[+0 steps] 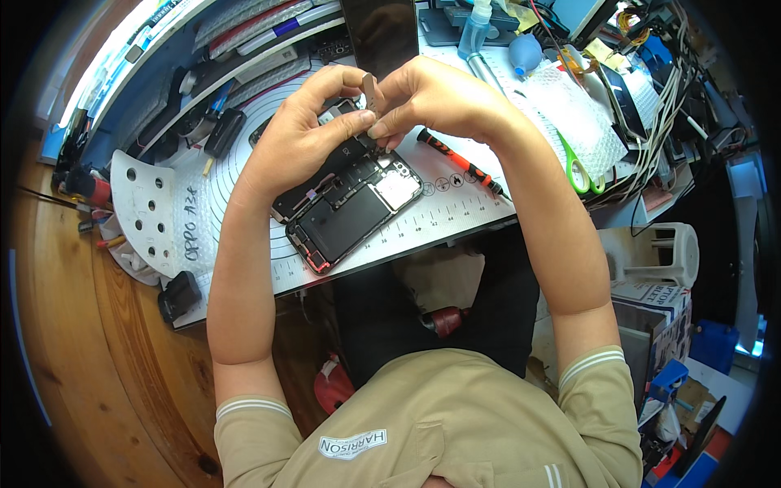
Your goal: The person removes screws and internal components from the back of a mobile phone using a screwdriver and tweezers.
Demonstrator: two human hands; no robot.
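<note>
An opened smartphone lies slantwise on the white work mat, its black battery and inner parts exposed. Beside it, its detached screen panel lies partly under my left hand. Over the far end of the phone, my left hand is closed, thumb and fingers pinched at a thin flat grey-brown strip whose kind I cannot tell. My right hand meets it there, fingertips pressed together low by the phone's far edge; what they hold is hidden. A red-and-black screwdriver lies on the mat under my right forearm.
Green-handled scissors and bubble wrap lie at the right, near tangled cables. A blue air blower and a pump bottle stand behind. Shelves line the far left; a perforated white holder stands left.
</note>
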